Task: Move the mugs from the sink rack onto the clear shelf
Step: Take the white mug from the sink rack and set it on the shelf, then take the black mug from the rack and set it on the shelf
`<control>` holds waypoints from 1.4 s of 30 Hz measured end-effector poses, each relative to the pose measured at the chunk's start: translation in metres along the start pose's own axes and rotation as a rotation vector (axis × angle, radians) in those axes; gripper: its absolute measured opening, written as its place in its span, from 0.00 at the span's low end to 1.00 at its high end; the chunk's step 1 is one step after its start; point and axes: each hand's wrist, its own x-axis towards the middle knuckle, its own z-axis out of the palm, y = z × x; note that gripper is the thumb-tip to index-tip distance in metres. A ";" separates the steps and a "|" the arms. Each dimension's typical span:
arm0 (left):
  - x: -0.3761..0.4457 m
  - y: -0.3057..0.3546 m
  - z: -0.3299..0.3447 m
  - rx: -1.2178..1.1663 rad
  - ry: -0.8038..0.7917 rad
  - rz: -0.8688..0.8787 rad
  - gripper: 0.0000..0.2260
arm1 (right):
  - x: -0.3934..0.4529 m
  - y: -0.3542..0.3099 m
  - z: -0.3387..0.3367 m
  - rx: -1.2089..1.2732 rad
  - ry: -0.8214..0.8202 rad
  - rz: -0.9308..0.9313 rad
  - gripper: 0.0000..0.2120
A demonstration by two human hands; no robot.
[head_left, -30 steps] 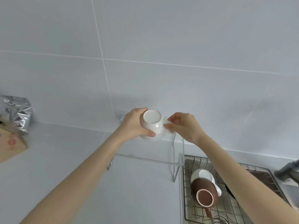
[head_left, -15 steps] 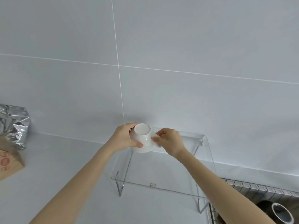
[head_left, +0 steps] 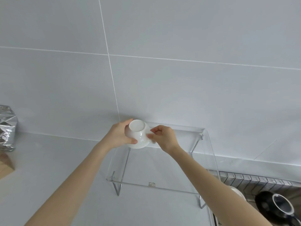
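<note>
Pale tiled wall fills most of the head view, with a light tabletop [head_left: 48, 160] below it. On that tabletop stands the clear shelf [head_left: 162, 186], its back edge against the wall. At the shelf's back left corner, a white mug [head_left: 138, 136] is held upside down, base up and tipped a little toward the camera. Whether its rim already touches the shelf I cannot tell.

The left hand [head_left: 119, 136] wraps the mug's side, thumb in front, fingers [head_left: 126, 123] curled behind the base. The right hand [head_left: 164, 137] pinches what seems to be the handle, its fingers [head_left: 151, 136] closed together on it.

To finish well, level the rim, lower it flat onto the shelf near that corner, then let go with one hand at a time, leaving room for more. Right of the shelf, in the sink rack [head_left: 260, 180], a dark mug [head_left: 275, 205] waits.
</note>
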 end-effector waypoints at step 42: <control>-0.033 0.182 0.470 0.109 -0.535 0.224 0.35 | -0.218 0.314 -0.314 -0.161 0.372 0.583 0.20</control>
